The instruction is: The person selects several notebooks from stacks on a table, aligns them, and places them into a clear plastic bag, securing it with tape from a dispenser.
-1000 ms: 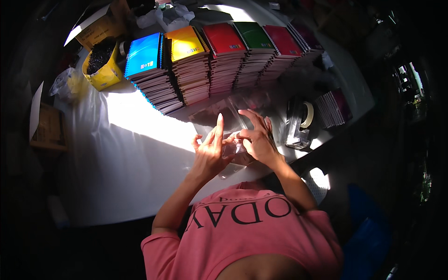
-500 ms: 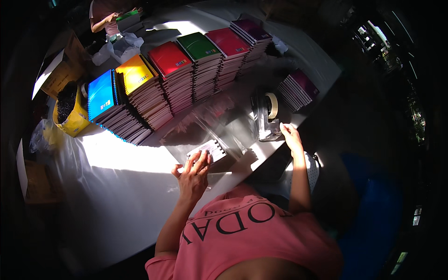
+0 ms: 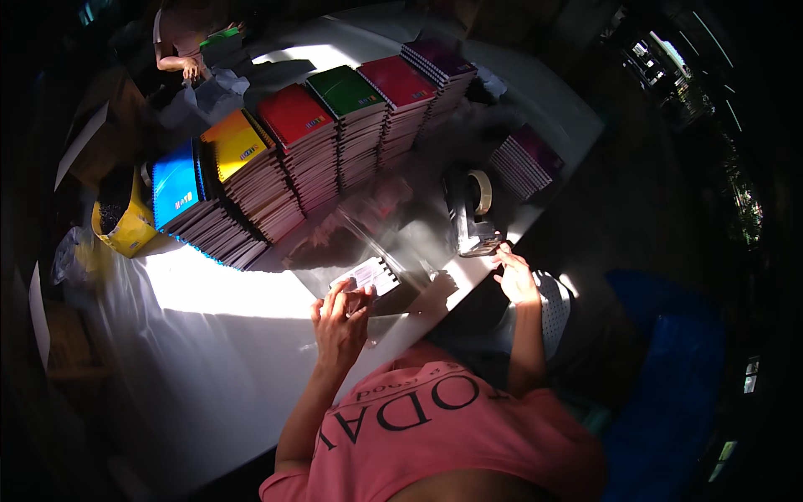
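A small white spiral notebook [image 3: 374, 274] with dark binding along its right edge lies on the near part of the table, with clear plastic film [image 3: 355, 226] spread around and beyond it. My left hand [image 3: 341, 325] has its bent fingers closed over the notebook's near left corner. Its fingertips partly hide that corner. To the right, a dark tape dispenser [image 3: 465, 234] with a roll of pale tape [image 3: 483, 192] stands near the table edge. At the dispenser's near end, my right hand [image 3: 519, 280] has its fingertips drawn together. Whatever they pinch is too small to make out.
Tall stacks of spiral notebooks, blue [image 3: 177, 182], yellow [image 3: 234, 140], red [image 3: 294, 113], green [image 3: 347, 89] and others, line the far side. A short purple stack [image 3: 529, 159] sits beyond the dispenser. A yellow container [image 3: 125, 234] stands left. Across the table, another person's hand [image 3: 192, 69] is by crumpled plastic.
My right hand has shifted slightly down and left at the dispenser's near end, its fingers turning inward. My left hand stays at the notebook, fingers more bent. The other person's hand has moved lower.
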`<move>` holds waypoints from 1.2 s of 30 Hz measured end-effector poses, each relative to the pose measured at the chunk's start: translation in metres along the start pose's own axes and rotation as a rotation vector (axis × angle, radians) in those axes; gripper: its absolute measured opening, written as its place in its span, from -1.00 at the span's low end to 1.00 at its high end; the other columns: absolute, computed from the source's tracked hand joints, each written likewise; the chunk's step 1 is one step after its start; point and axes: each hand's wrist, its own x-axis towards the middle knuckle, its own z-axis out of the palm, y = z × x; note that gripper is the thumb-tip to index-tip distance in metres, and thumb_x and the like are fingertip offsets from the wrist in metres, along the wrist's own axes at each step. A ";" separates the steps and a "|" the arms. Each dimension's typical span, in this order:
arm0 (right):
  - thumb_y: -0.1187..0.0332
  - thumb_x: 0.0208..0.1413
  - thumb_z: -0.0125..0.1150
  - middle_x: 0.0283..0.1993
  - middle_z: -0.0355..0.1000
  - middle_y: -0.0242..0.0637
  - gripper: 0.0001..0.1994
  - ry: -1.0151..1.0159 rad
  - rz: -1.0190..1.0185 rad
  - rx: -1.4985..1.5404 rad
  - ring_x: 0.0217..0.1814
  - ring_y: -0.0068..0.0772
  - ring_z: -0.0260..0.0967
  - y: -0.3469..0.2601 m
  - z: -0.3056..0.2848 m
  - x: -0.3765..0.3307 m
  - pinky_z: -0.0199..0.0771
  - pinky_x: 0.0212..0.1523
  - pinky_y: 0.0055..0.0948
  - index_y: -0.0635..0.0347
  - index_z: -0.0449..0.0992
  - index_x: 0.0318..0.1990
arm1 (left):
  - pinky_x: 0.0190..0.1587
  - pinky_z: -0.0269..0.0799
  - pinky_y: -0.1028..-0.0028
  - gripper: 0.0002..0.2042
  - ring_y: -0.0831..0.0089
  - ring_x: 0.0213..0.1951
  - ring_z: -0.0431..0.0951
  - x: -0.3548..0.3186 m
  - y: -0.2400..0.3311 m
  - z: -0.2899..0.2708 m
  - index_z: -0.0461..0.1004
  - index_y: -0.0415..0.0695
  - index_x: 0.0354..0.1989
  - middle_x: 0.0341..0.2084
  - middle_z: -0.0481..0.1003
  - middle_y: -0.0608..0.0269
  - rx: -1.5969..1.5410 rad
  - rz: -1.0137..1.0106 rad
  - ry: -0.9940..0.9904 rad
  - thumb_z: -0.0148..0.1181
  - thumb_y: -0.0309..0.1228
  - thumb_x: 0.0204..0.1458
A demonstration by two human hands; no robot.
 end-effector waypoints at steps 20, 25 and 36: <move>0.28 0.19 0.06 -0.70 0.29 -0.46 -0.68 -0.411 -0.100 -0.259 -0.72 -0.72 0.14 0.040 0.200 -0.095 0.11 -0.69 -0.67 0.31 0.56 -0.50 | -0.07 0.31 0.26 -0.47 0.14 -0.15 0.47 -0.012 -0.019 0.026 0.30 -0.29 0.07 -0.25 0.51 0.09 -0.411 -0.108 0.040 0.28 -0.42 -0.13; 0.28 0.15 0.09 -0.79 0.24 -0.44 -0.68 -0.313 -0.063 -0.368 -0.81 -0.69 0.09 0.044 0.201 -0.102 0.01 -0.79 -0.61 0.31 0.55 -0.54 | -0.10 0.32 0.22 -0.44 0.11 -0.13 0.46 -0.017 -0.024 0.030 0.31 -0.26 0.09 -0.19 0.48 0.04 -0.396 -0.107 -0.025 0.28 -0.44 -0.17; 0.06 0.07 0.21 -0.80 0.25 -0.43 -0.57 -0.274 -0.119 -0.491 -0.82 -0.65 0.10 0.064 0.192 -0.094 0.08 -0.74 -0.55 0.27 0.52 -0.62 | -0.02 0.12 0.17 -0.42 0.30 0.09 0.32 -0.001 -0.020 0.000 0.38 0.25 0.12 0.05 0.33 0.17 -0.108 -0.091 -0.144 0.33 -0.28 -0.19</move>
